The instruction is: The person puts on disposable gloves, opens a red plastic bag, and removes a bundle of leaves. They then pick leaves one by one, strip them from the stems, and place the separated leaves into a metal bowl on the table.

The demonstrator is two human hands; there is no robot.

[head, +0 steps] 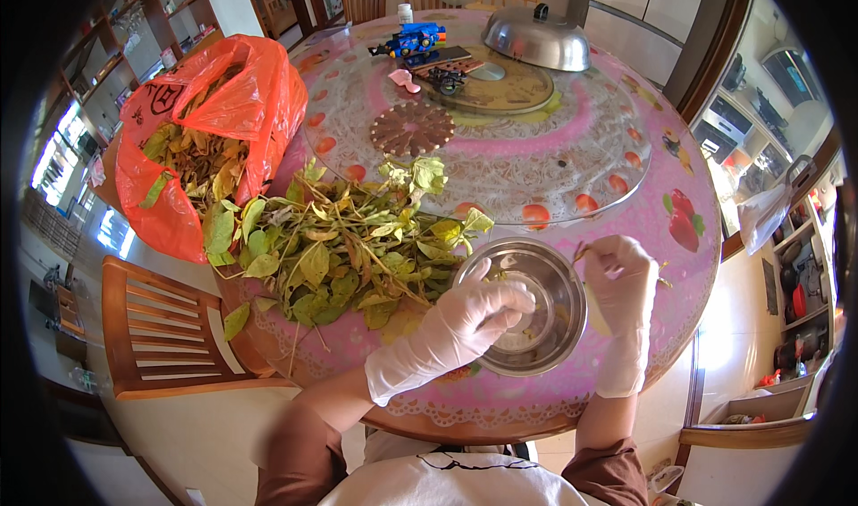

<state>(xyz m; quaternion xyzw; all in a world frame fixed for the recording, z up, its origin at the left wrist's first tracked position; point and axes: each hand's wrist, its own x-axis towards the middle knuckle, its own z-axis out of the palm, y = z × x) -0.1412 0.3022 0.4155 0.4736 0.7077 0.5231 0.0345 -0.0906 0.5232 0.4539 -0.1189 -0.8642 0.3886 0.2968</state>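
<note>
A round stainless steel bowl (575,305) stands on the pink tablecloth near the table's front edge, with a few small greenish bits inside. Over its left side is my left hand (479,311), in a white glove, its fingers curled; whether they hold something is hidden. My right hand (620,271), gloved too, is just right of the bowl, thumb and fingertips pinched on a small brownish plant piece (580,251). Left of the bowl lies a heap of leafy bean plants (335,258) with green and yellowing leaves. Behind it, an open red plastic bag (275,104) holds dry leaves and stalks.
A glass turntable (590,144) carries a brown round trivet (411,128), blue toy (412,40), pink piece (404,80) and metal dome lid (536,36). A white bottle (405,14) stands farther back. One wooden chair (161,325) is at the left.
</note>
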